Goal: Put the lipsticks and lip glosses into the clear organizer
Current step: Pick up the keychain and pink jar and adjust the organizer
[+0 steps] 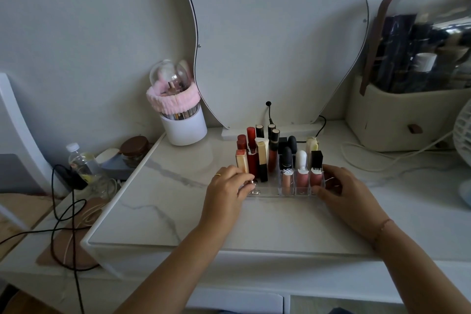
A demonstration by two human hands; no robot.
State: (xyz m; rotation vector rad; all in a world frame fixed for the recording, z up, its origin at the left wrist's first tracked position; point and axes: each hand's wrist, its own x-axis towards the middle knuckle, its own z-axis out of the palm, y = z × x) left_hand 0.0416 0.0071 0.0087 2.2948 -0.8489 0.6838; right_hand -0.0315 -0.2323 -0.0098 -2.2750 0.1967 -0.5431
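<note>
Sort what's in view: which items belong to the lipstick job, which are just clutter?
Job:
- clear acrylic organizer
- upright lipsticks and lip glosses in it
- left hand and right hand at its ends

Clutter:
- white brush holder with pink headband
- wavy mirror
- beige cosmetics bag
- plastic water bottle
- black cables

Both hands' fingers (243, 181) hide the clear organizer (270, 192) ends.

Home vanity corner – wavy mirror (275, 41) on marble-look tabletop (178, 211), domed brush holder (182, 120), cosmetics bag (418, 89)

White grey-veined marble tabletop (178, 211)
</note>
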